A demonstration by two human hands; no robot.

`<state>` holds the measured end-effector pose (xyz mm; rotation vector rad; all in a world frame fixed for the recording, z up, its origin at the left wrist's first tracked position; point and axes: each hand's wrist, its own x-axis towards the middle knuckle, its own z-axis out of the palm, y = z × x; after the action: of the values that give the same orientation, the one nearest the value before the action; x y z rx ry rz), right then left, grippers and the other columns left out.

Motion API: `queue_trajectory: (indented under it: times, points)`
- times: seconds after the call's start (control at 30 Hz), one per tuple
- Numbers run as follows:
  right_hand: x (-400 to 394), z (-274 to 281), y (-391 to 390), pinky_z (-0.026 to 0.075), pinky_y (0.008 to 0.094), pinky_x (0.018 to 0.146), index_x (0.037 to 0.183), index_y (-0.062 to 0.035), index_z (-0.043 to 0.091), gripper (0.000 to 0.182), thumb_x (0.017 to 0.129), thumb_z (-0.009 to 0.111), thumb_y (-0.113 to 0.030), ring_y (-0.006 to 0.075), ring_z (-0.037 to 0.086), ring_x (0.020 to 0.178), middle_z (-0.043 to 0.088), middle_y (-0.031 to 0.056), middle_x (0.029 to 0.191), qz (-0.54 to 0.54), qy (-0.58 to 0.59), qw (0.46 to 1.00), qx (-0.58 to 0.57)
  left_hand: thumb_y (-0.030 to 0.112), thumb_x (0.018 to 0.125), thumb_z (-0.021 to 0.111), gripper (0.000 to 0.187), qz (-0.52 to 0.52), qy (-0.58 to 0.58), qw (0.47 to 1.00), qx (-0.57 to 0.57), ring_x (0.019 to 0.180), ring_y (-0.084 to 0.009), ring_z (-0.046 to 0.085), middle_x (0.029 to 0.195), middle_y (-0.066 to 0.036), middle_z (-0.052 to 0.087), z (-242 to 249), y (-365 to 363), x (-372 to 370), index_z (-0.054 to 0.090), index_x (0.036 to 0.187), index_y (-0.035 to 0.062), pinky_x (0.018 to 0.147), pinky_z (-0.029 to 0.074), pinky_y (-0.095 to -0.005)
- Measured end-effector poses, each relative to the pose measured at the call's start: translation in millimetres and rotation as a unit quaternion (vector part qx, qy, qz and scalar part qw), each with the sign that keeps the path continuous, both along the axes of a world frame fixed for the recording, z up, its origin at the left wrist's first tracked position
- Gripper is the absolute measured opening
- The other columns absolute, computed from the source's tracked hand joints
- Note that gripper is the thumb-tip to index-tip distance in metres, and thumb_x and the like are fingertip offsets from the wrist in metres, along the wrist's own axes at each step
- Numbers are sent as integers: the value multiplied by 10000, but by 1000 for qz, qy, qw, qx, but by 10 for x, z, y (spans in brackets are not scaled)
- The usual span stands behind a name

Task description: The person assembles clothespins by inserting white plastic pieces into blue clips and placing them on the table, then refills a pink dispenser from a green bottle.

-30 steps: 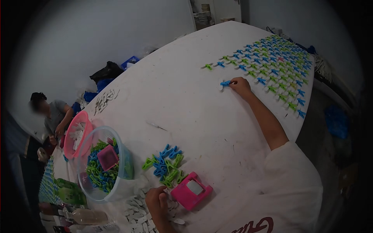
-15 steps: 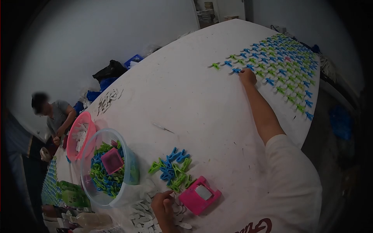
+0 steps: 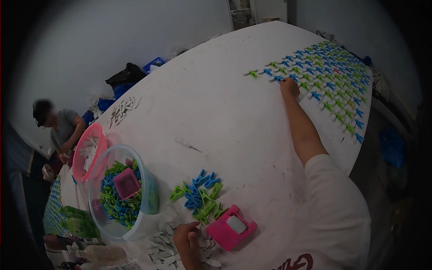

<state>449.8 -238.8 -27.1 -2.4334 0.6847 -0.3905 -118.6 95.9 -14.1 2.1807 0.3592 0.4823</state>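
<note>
My right hand (image 3: 290, 88), arm stretched far across the table, pinches the end of a blue clothespin (image 3: 277, 78) at the near-left edge of rows of blue and green clothespins (image 3: 330, 85). Each clothespin in the rows seems to have a small white piece at one end. Low in the view, my left hand (image 3: 186, 236) is curled over a pile of flat white pieces (image 3: 162, 247); whatever its fingers hold is too small to make out. Beside it sits a pink box (image 3: 220, 230) with a pale block on top. Loose blue and green clothespins (image 3: 198, 193) lie just beyond.
A clear tub (image 3: 148, 198) of clothespins, with a pink container (image 3: 127, 183) inside, stands left. Behind it are a pink basket (image 3: 101, 155) of white pieces and a seated person (image 3: 65, 130). A thin pointed tool (image 3: 186, 145) lies mid-table. Bottles (image 3: 103, 254) crowd the lower left.
The whole view has shifted slightly. My right hand stays at the same blue clothespin, and my left hand remains curled over the white pieces beside the pink box.
</note>
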Motion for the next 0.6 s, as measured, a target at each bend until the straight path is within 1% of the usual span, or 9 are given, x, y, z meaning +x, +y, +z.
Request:
queue_trajectory:
  times: [0.07,0.13,0.3,0.47,0.53,0.6]
  points:
    - [-32,16,19,571,413,798,1113,-188,759,250,933,691,-346,231,709,988,747,36,1083,0,-1,1000,-6,552,1032,415,629,-3,1,1000,1,669,-256,620,693,-88,616,12,-5,1,734,941,18,633,450,-365]
    - [-29,23,30,584,386,791,1099,-183,757,238,936,698,-346,221,719,983,751,33,1085,-10,-4,1000,-10,545,1031,424,617,-6,1,1000,2,677,-259,619,695,-88,616,30,-13,4,731,945,18,639,448,-370]
    - [-55,45,41,584,388,791,1085,-185,763,226,934,699,-341,221,719,983,751,23,1088,-11,-1,1000,-16,507,1035,442,571,-16,8,1000,14,699,-274,613,703,-86,620,67,-30,13,722,949,18,666,447,-387]
    - [-33,25,26,584,386,787,1086,-186,762,225,934,699,-340,220,721,972,754,23,1078,-14,-6,1000,-19,472,1037,456,527,-27,3,999,40,697,-283,609,709,-79,625,59,-30,27,724,945,27,665,450,-391]
    - [12,-6,18,572,421,810,1131,-204,758,265,928,697,-364,240,706,998,744,29,1109,-12,3,1000,-4,462,1037,462,514,-27,1,999,46,697,-285,608,711,-78,627,73,-32,34,725,943,30,666,450,-392]
    - [33,-17,17,572,419,811,1125,-203,762,258,928,698,-357,239,707,995,746,30,1104,-11,5,1000,-2,452,1037,469,503,-30,-2,999,43,701,-282,608,711,-81,629,81,-37,34,724,938,30,667,451,-391]
